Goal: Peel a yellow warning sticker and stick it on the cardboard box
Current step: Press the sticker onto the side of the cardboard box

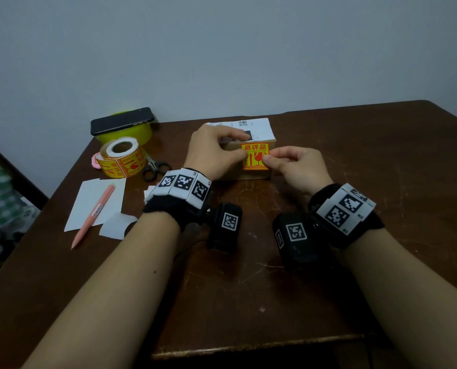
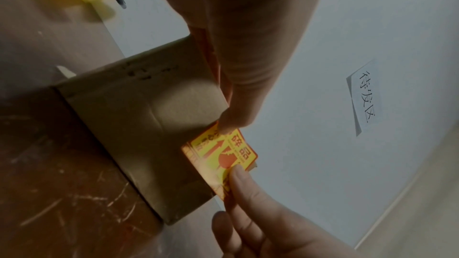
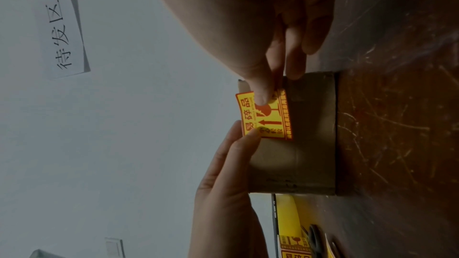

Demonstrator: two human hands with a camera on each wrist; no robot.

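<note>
A small cardboard box (image 1: 256, 174) stands on the brown table (image 1: 248, 275). The yellow warning sticker (image 1: 255, 155) with red print lies against its front face, its top edge level with the box's top. My left hand (image 1: 239, 146) reaches over the box top and its thumb (image 2: 229, 123) pinches the sticker's left edge. At the sticker's right edge, my right hand (image 1: 271, 157) pinches it with thumb (image 3: 261, 93) and forefinger. The wrist views show the sticker (image 2: 218, 156) (image 3: 265, 115) standing partly proud of the box (image 2: 139, 125) (image 3: 310, 144).
The sticker roll (image 1: 122, 159) and scissors (image 1: 155, 167) lie left of the box. A phone (image 1: 122, 121) rests on a yellow tape roll (image 1: 126, 137). A pink pen (image 1: 94, 214) lies on white paper (image 1: 88, 198). The box's top carries a white sheet (image 1: 259, 127).
</note>
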